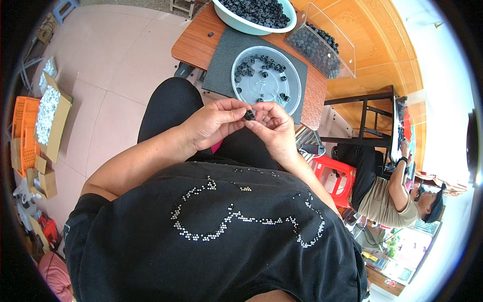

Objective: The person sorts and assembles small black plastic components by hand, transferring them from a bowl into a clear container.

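Observation:
Between the fingertips of both my hands is a small black plastic part (249,115), held over my lap. My left hand (217,121) pinches it from one side, thumb against forefinger. From the other side my right hand (272,126) grips it with thumb and fingers. Just beyond my hands, a clear round plastic basin (235,80) rests on a dark grey mat (221,65). Several loose black parts (245,69) and some small pale pieces lie in it. The finer shape of the held part is covered by my fingers.
A pale green basin (236,25) heaped with black parts stands at the table's far side, beside a clear bin (317,45) of similar parts. Cartons (63,118) and an orange crate (25,126) are on the left floor. At right, another person (390,199) sits on a red stool (334,178).

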